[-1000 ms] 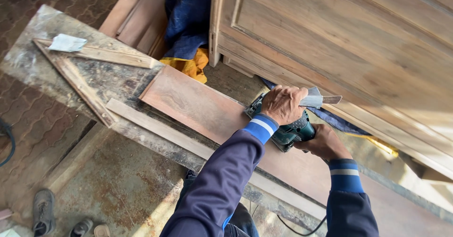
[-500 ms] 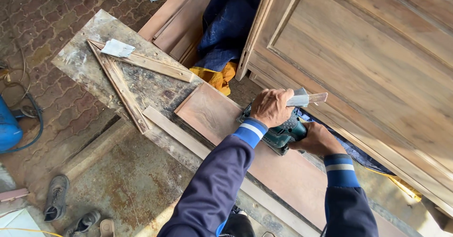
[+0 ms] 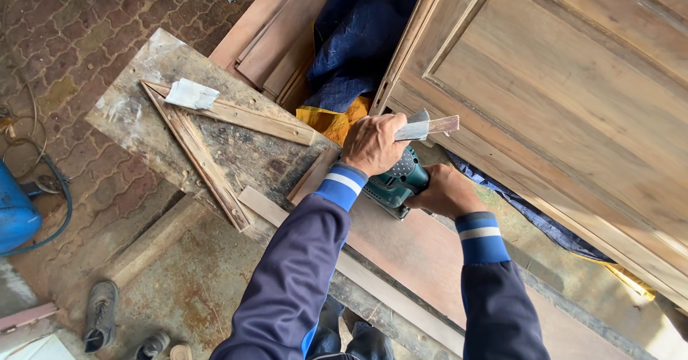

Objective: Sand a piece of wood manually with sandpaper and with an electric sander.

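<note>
My left hand [image 3: 373,143] is closed on a small wooden stick with a grey scrap [image 3: 428,125] and presses down on the top of a green power tool [image 3: 393,183]. My right hand [image 3: 444,191] grips the rear handle of that tool. The tool sits on a long reddish board [image 3: 423,252] near its far end, where the board lies on a worn workbench [image 3: 140,80]. Both arms wear dark blue sleeves with light-striped cuffs.
Two wood strips forming a V [image 3: 208,141] lie on the bench with a white paper scrap [image 3: 190,95]. A pale strip [image 3: 373,277] runs along the board. A panelled wooden door [image 3: 573,95] leans at right, blue cloth [image 3: 358,30] behind. Blue cylinder [image 3: 14,216] and shoes [image 3: 100,317] on the floor.
Both hands and the green tool have travelled along the reddish board toward its far end, so less board shows ahead of the tool. The view has shifted with them.
</note>
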